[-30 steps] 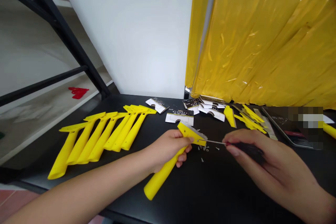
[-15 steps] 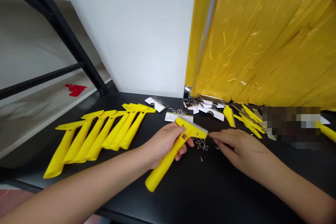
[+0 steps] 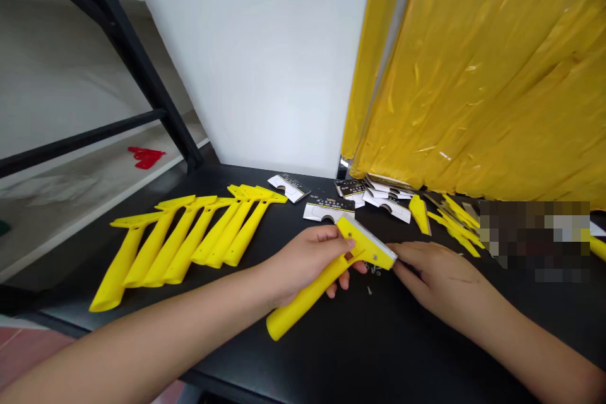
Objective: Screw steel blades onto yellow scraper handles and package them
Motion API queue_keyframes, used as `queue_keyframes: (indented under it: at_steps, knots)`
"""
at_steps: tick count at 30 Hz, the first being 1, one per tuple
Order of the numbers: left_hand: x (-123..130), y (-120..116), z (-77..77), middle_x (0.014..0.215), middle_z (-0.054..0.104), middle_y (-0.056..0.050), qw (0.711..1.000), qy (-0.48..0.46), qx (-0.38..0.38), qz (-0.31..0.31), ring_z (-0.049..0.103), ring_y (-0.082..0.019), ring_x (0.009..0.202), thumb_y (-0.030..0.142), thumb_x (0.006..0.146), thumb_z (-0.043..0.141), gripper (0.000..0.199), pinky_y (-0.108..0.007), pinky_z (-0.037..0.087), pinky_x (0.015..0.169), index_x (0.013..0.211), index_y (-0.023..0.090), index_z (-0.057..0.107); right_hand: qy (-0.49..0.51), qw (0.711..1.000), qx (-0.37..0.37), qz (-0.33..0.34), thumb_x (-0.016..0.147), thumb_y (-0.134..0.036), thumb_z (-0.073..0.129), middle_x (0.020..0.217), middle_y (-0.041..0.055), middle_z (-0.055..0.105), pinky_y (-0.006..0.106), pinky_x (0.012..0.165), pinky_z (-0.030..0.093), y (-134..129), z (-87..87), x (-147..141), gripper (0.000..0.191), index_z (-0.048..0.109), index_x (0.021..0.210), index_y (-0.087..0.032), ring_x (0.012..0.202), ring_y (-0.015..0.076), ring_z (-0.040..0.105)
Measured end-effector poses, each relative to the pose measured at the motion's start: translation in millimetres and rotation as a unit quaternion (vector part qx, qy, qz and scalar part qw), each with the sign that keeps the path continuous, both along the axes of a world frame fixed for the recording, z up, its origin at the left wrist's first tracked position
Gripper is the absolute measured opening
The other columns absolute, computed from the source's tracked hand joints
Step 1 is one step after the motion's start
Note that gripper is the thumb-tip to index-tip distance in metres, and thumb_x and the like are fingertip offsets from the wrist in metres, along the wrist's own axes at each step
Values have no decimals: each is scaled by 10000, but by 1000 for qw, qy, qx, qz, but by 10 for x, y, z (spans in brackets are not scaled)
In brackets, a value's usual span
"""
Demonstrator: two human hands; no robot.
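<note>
My left hand (image 3: 310,265) is closed around a yellow scraper (image 3: 326,278) just below its head, with the thumb near a hole. A grey metal blade edge (image 3: 369,231) runs along the head, and a screw (image 3: 374,257) sits in its right end. At that right corner, my right hand (image 3: 433,271) has its fingers drawn together. Their tips are partly hidden by the scraper, so I cannot make out what they hold. Small screws and nuts (image 3: 374,269) lie behind the scraper, partly covered. One loose screw (image 3: 370,290) lies nearer to me.
Several yellow scraper handles (image 3: 180,246) lie in a row on the black table (image 3: 379,353) at left. Printed cards (image 3: 329,208) lie at the back, with yellow plates (image 3: 457,221) to their right. A yellow-wrapped stack (image 3: 483,76) and a black frame (image 3: 118,44) border the table.
The scraper has shifted slightly right and its head has turned clockwise. My right fingertips are now partly behind its corner. The view has moved a little left.
</note>
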State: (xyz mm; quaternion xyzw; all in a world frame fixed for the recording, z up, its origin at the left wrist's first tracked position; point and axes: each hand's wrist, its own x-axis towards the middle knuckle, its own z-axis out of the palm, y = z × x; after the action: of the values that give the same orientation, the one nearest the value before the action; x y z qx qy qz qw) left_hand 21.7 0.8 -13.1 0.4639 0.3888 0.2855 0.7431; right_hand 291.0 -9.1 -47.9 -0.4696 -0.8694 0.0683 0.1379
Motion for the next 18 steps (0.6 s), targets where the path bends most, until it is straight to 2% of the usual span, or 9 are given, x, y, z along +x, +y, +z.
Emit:
queue_keyframes:
  at_steps: [6,13,18]
  knots:
    - [1,-32,30,987,775,-105,999,16,7,-42,641,-100,604,393,982,682,269,-187,494,486,1062,138,712,-16,998,-26,-49,1042,-296,505,1053,53,822,388,793,602,62,-55,75,317,703,1290,-309,886,261,792]
    - [17,-69,27,1004,794,-111,996,21,-4,-87,649,-102,602,422,981,685,289,-186,495,490,1041,145,743,-54,991,-65,-108,1060,-338,464,894,38,784,328,656,492,124,-81,106,205,658,1105,-287,761,240,747]
    - [19,-98,48,1046,803,-116,992,22,10,-128,659,-107,635,456,974,697,319,-191,503,507,987,147,773,-46,989,-72,-117,1043,-337,472,838,32,750,320,622,458,110,-79,107,167,621,1030,-261,688,221,695]
